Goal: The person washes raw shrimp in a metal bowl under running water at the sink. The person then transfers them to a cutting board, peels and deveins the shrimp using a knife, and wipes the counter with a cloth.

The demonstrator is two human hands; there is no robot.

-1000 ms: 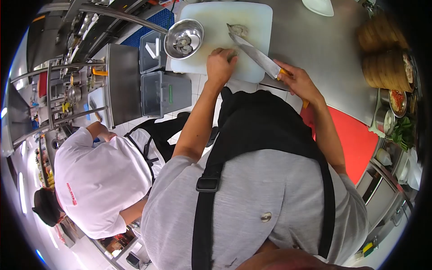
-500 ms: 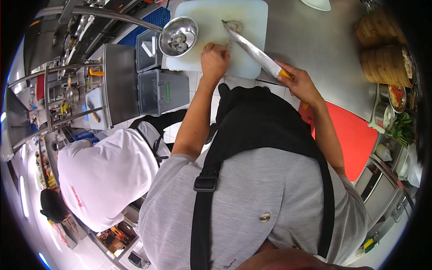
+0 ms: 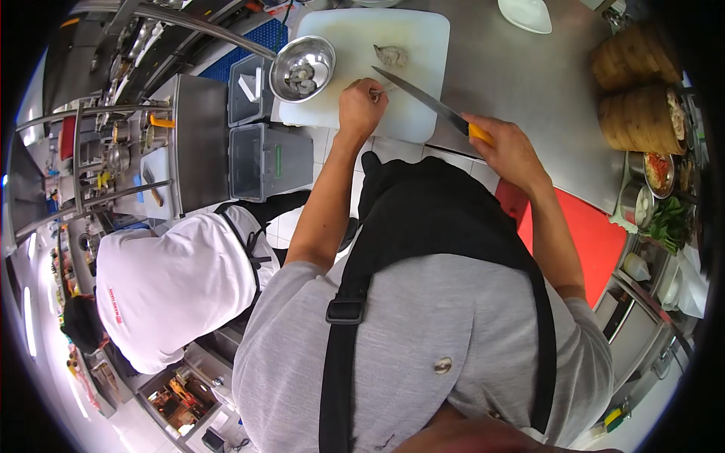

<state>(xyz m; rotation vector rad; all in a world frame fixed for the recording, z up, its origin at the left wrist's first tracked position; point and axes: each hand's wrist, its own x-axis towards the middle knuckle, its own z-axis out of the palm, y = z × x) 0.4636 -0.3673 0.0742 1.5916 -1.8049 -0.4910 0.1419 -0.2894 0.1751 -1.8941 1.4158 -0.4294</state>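
Note:
My right hand (image 3: 507, 146) grips the yellow handle of a kitchen knife (image 3: 424, 101). Its blade slants up and left over the white cutting board (image 3: 340, 27), with the tip just beyond my left hand. The fingers of my left hand (image 3: 361, 110) are closed in a pinch at the near part of the board, on a small pale shrimp (image 3: 386, 89) that is partly hidden. Farther back on the board lies a grey shrimp pile (image 3: 392, 56), apart from blade and hands. Left of my left hand, a steel bowl (image 3: 324, 48) holds several grey shrimp (image 3: 302, 78).
Bamboo steamers (image 3: 642, 126), a white dish (image 3: 526, 15) and small food containers (image 3: 659, 172) stand on the steel counter (image 3: 513, 83) to the right. A red board (image 3: 578, 234) is beside my right arm. Grey bins (image 3: 260, 162) and a co-worker in white (image 3: 177, 275) are at left.
The knife tip has come back from the far shrimp pile toward my left hand, and the blade has turned. My left hand has tilted, its fingers pinched. The whole view has shifted slightly.

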